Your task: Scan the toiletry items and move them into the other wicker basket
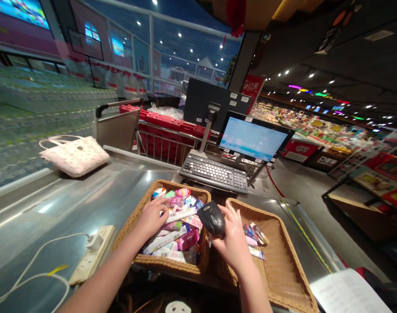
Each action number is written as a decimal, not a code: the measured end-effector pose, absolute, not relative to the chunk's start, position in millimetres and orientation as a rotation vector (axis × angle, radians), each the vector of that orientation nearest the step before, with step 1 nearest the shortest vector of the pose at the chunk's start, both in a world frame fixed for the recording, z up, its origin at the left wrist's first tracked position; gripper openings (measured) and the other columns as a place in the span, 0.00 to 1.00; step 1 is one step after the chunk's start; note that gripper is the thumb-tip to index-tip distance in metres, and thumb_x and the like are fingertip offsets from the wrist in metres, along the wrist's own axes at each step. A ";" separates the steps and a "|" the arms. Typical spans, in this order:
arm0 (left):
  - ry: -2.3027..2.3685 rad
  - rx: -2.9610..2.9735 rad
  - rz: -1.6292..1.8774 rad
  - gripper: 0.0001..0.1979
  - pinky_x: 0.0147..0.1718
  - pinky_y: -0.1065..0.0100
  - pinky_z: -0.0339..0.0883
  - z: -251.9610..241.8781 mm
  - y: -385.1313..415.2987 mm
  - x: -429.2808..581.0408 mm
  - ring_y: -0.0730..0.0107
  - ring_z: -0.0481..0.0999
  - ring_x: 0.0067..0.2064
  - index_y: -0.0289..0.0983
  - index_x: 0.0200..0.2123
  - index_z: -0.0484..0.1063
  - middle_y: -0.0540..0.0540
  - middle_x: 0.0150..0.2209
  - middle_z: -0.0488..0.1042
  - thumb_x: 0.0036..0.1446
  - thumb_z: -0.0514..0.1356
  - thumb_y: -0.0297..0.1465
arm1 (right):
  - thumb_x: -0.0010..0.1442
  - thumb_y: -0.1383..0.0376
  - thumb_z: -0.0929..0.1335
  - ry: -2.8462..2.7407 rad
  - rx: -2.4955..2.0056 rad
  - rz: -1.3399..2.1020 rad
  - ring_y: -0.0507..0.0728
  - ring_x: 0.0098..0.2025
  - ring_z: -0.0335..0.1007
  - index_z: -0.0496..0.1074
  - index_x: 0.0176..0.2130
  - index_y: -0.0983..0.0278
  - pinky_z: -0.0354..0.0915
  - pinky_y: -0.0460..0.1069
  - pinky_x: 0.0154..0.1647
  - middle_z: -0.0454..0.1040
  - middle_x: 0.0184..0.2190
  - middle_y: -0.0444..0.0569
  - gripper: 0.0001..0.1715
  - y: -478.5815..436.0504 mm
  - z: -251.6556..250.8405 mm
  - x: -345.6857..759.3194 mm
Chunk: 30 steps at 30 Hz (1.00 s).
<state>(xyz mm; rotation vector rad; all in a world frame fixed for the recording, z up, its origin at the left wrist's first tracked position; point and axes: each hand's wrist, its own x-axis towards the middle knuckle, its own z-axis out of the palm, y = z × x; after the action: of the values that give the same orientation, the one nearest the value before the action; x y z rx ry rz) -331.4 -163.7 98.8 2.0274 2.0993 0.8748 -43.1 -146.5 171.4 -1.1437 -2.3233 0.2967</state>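
My right hand (233,237) is wrapped around a black handheld barcode scanner (212,217), its head turned left over the rim of the left wicker basket (203,265). Above that basket's contents, my left hand (153,218) has its fingers bent round the near end of a slim white box (183,214), which points toward the scanner. Small packaged goods fill the left basket, among them a dark pink packet (188,239). To the right, the second wicker basket (279,261) holds several small packets (256,234) near its left side.
Behind the baskets stand a black keyboard (214,171) and a lit monitor (255,137). A pale handbag (76,156) rests on the metal counter (120,178). A power strip (93,254) with a white cable lies at left, and a paper sheet (350,293) at lower right.
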 end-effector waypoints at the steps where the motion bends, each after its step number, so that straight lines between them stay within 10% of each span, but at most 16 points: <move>1: 2.143 2.037 0.829 0.13 0.58 0.42 0.59 98.9 -165.9 -330.5 0.48 0.65 0.61 0.40 0.23 0.74 0.43 0.53 0.75 0.56 0.53 0.32 | 0.50 0.69 0.67 -2.324 -1.148 0.308 0.73 0.69 0.46 0.70 0.54 0.59 0.41 0.79 0.63 0.67 0.58 0.54 0.31 -146.5 171.5 -43.0; 30: 1.008 2.848 0.788 0.11 0.64 0.38 0.40 146.4 -41.1 -71.4 0.50 0.48 0.69 0.39 0.43 0.74 0.38 0.66 0.59 0.55 0.62 0.31 | 0.49 0.70 0.66 -1.898 -1.583 0.138 0.70 0.66 0.53 0.65 0.56 0.61 0.50 0.72 0.65 0.68 0.57 0.55 0.34 -172.1 146.7 127.0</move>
<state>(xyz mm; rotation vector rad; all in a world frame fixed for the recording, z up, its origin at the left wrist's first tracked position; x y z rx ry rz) -71.4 -41.1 146.4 2.8476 1.0076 0.7876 127.0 -172.1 146.7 -1.5829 -1.8977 0.1385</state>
